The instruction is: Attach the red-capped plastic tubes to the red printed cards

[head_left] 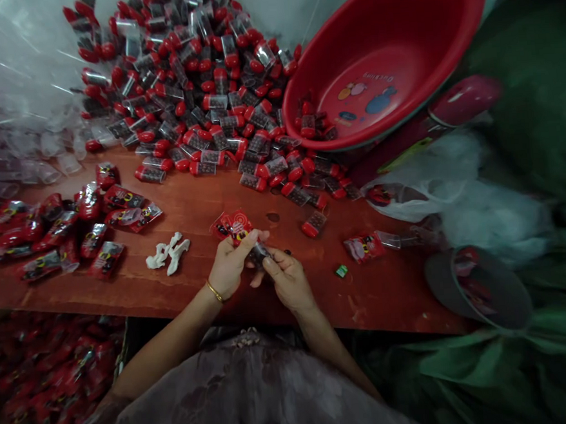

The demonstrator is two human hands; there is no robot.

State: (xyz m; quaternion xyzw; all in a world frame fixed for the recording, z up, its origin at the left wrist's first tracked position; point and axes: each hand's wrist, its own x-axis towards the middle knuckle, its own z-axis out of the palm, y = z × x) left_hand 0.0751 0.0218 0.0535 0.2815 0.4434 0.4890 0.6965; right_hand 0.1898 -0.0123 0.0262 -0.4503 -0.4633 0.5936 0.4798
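My left hand [231,266] pinches a red printed packet [235,225] whose top sticks out past the fingers. Against it, my right hand [290,277] grips a small clear tube with dark contents [258,254]; the tube's ends are hidden by my fingers. Both hands meet over the near part of the table, fingers closed. Whether the tube is partly inside the packet, I cannot tell. A single red-capped tube [313,223] lies beyond my right hand. Left of my hands is a crumpled white piece [168,253].
A large heap of red-capped tubes [217,100] covers the back, beside a tilted red basin [383,56]. Filled red packets [61,231] lie left, more [57,376] below the table edge. Clear empty tubes [21,146], a plastic bag [417,190] and a grey container [479,288] flank the table [366,296].
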